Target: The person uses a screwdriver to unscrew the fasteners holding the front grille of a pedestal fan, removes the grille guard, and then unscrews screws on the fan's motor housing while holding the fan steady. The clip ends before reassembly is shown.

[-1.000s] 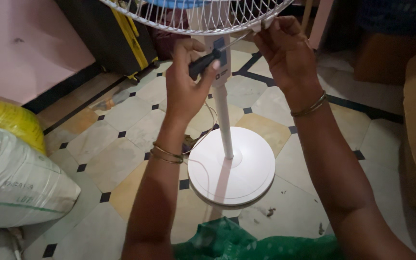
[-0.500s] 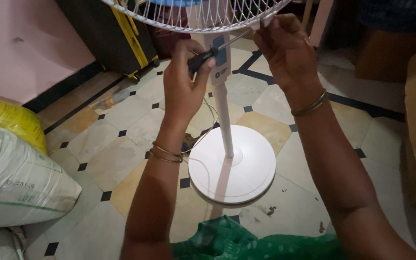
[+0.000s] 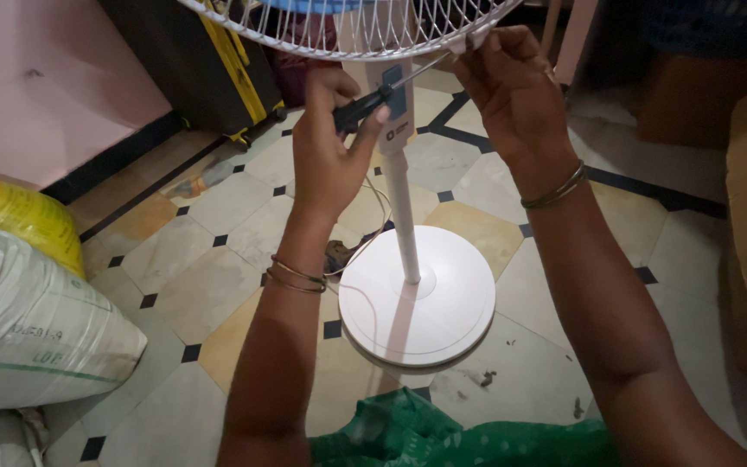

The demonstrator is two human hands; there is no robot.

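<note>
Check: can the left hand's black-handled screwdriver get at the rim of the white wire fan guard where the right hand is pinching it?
Probably yes. The left hand holds the black-handled screwdriver with its shaft angled up toward the white wire fan guard rim, and the tip seems to reach the right hand; nothing lies between.

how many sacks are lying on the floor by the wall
2 in view: a white sack at the left edge and a yellow sack behind it by the pink wall. More may lie out of frame.

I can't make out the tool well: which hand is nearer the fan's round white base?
Left. The left hand, shut on the screwdriver, sits just left of the pole, above the round base. The right hand is higher, at the grille rim.
</note>
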